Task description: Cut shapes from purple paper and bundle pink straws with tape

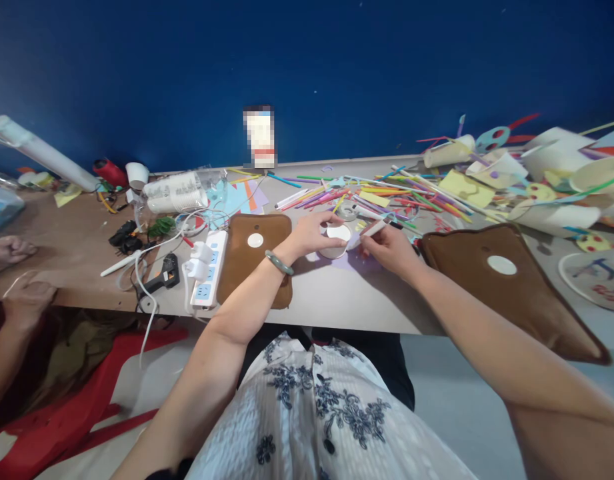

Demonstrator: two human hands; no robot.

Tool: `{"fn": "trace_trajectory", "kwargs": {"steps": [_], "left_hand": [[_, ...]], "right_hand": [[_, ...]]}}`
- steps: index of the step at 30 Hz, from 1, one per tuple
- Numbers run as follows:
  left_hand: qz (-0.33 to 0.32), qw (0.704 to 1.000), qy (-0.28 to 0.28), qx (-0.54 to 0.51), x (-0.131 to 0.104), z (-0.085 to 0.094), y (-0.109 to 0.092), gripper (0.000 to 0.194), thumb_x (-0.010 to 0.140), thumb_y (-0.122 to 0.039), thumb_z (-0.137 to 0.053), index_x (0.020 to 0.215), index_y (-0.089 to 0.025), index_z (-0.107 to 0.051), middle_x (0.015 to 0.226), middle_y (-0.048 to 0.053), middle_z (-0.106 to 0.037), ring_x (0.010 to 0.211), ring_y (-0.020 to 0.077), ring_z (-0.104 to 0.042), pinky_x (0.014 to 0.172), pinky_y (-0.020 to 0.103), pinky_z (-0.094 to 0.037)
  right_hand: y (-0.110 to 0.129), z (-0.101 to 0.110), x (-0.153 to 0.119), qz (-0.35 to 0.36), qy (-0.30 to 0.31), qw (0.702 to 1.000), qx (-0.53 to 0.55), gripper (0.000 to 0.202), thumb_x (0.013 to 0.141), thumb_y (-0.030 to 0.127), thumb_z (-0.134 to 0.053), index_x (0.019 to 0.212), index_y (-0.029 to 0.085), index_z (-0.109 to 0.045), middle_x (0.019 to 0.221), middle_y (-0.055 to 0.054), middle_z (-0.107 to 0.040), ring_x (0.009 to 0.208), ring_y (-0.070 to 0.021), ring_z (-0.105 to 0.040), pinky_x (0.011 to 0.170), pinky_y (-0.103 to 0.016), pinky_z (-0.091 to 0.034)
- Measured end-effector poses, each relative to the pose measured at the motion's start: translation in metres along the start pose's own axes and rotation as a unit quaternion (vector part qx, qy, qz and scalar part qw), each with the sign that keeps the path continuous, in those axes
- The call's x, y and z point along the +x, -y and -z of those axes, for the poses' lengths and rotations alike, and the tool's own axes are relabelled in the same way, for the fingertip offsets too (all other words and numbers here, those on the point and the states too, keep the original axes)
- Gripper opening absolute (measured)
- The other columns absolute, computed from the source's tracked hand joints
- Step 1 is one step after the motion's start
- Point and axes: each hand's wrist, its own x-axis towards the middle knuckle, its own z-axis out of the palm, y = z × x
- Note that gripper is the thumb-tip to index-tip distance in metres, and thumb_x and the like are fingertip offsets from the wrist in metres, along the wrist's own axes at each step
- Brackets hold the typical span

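Note:
My left hand (309, 239), with a green bangle at the wrist, curls its thumb and fingers around a round white paper cup (339, 233), which looks upside down. The cup stands on a sheet of purple paper (355, 259). Just right of it, my right hand (389, 250) grips a white marker (374, 228) in a pinch, its tip pointing down and left near the cup and paper. Whether the tip touches the paper I cannot tell. Behind both hands lies a roll of clear tape (347, 211).
Coloured sticks (327, 199) are strewn behind the hands. Brown pads (257, 267) flank them. At left are a power strip (211, 270), a glue gun (167, 272) and bagged cups (177, 193). Paper-cup crafts (557, 217) crowd the right. A co-worker's hands (29, 293) rest at far left.

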Motion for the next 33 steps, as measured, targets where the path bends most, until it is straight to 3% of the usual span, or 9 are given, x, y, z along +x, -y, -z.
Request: {"fn": "trace_trajectory", "kwargs": {"steps": [8, 15, 22, 28, 33], "left_hand": [[-0.02, 1.0, -0.012, 0.021, 0.0, 0.0, 0.001, 0.045, 0.067, -0.036, -0.081, 0.106, -0.016, -0.07, 0.119, 0.01, -0.069, 0.11, 0.0239, -0.062, 0.095, 0.036, -0.049], [-0.04, 0.995, -0.037, 0.078, 0.002, 0.0, 0.004, 0.041, 0.067, -0.034, -0.083, 0.103, -0.021, -0.072, 0.119, 0.008, -0.068, 0.119, 0.0255, -0.059, 0.11, 0.043, -0.04], [-0.035, 0.995, -0.034, 0.088, 0.002, 0.0, 0.004, 0.042, 0.066, -0.037, -0.084, 0.104, -0.022, -0.072, 0.124, 0.009, -0.064, 0.123, 0.0264, -0.056, 0.113, 0.046, -0.037], [-0.008, 0.996, -0.04, 0.078, 0.001, -0.001, 0.003, 0.045, 0.065, -0.036, -0.086, 0.106, -0.022, -0.072, 0.136, 0.012, -0.054, 0.137, 0.0315, -0.046, 0.119, 0.051, -0.03], [0.007, 0.996, -0.033, 0.083, -0.001, 0.0, 0.0, 0.045, 0.065, -0.037, -0.086, 0.106, -0.025, -0.073, 0.145, 0.011, -0.046, 0.146, 0.0351, -0.035, 0.121, 0.056, -0.025]], "right_hand": [[0.003, 0.005, 0.017, -0.048, 0.037, 0.998, 0.036, 0.011, 0.082, 0.026, -0.057, 0.073, 0.021, -0.059, 0.055, -0.001, -0.066, 0.052, -0.0192, -0.063, 0.051, -0.028, -0.048], [0.003, 0.004, 0.031, -0.037, 0.046, 0.997, 0.048, 0.009, 0.082, 0.025, -0.055, 0.075, 0.021, -0.059, 0.054, 0.0, -0.065, 0.049, -0.0185, -0.061, 0.049, -0.028, -0.048], [0.0, -0.001, 0.048, -0.022, 0.035, 0.998, 0.048, 0.015, 0.082, 0.028, -0.058, 0.069, 0.021, -0.058, 0.055, 0.0, -0.065, 0.052, -0.0163, -0.061, 0.051, -0.026, -0.047], [0.004, -0.003, 0.061, 0.01, 0.07, 0.997, 0.038, 0.017, 0.083, 0.027, -0.056, 0.067, 0.02, -0.057, 0.058, -0.001, -0.064, 0.057, -0.0165, -0.059, 0.057, -0.027, -0.047], [0.01, -0.004, 0.07, 0.023, 0.105, 0.993, 0.05, 0.015, 0.082, 0.029, -0.056, 0.07, 0.019, -0.057, 0.057, 0.001, -0.058, 0.052, -0.0141, -0.052, 0.053, -0.027, -0.04]]}}
